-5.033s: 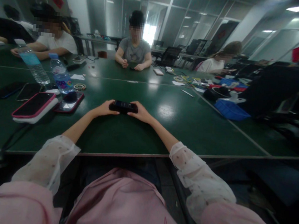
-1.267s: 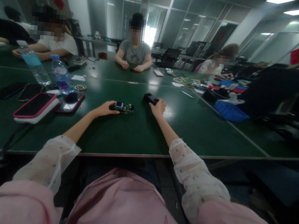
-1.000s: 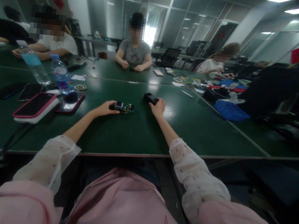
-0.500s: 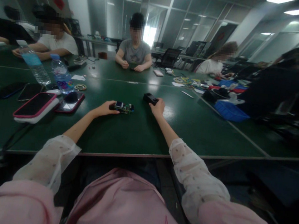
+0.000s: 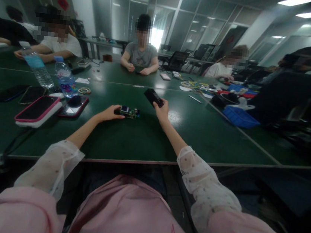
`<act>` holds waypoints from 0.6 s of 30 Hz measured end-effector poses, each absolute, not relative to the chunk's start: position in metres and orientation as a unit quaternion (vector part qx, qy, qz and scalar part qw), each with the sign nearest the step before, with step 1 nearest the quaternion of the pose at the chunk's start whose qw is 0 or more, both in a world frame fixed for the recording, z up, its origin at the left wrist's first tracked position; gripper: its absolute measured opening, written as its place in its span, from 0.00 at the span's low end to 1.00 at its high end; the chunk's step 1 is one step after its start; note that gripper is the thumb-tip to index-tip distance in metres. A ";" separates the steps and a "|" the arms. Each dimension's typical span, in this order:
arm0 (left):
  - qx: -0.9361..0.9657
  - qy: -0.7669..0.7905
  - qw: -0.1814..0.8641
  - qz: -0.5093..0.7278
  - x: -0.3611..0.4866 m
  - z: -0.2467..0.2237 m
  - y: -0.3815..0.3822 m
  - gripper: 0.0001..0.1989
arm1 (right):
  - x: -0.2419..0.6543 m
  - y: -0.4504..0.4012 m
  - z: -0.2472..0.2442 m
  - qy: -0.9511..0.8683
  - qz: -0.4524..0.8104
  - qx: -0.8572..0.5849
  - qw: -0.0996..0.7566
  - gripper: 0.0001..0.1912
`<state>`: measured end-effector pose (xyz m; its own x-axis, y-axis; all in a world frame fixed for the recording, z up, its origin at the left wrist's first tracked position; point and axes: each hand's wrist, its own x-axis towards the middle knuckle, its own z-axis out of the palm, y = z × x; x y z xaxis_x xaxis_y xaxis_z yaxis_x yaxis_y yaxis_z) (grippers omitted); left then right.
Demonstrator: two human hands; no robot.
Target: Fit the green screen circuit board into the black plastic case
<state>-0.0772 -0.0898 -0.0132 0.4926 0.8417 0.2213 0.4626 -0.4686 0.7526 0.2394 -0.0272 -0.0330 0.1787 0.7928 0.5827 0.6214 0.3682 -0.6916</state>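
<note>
My left hand (image 5: pixel 110 113) is closed around the left end of a circuit board (image 5: pixel 132 113) that carries a small screen; the board is low over the green table (image 5: pixel 130 140). In my right hand (image 5: pixel 162 111) is a black rectangular case (image 5: pixel 152 96), gripped at its near right end and tilted, its far end pointing up and left. Board and case are apart, with a strip of tabletop between them. What the inside of the case looks like is too dark to make out.
On the left stand two water bottles (image 5: pixel 65 80), beside several phones and a pink-rimmed device (image 5: pixel 38 108). A pen (image 5: pixel 195 99), cables (image 5: pixel 192 85) and a blue basket (image 5: pixel 240 116) lie to the right. Across the table sits a person in a grey shirt (image 5: pixel 140 56).
My right hand has lifted and tilted the black case, moving it slightly left and away from me. My left hand and the circuit board stay nearly in place.
</note>
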 end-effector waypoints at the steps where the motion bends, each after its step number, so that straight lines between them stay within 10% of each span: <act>1: 0.803 0.403 0.320 0.300 -0.077 -0.013 -0.090 0.25 | 0.235 -0.031 -0.030 -0.634 0.109 -0.538 0.545 0.26; 18: 0.796 0.425 0.310 0.298 -0.079 -0.022 -0.083 0.29 | 0.193 -0.089 -0.007 -0.793 0.216 -0.319 0.472 0.28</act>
<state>-0.0789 -0.0830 -0.0217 0.4604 0.8623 0.2108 0.4921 -0.4456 0.7478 0.1934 -0.0888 -0.0072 -0.3516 0.7098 0.6104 0.3023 0.7032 -0.6435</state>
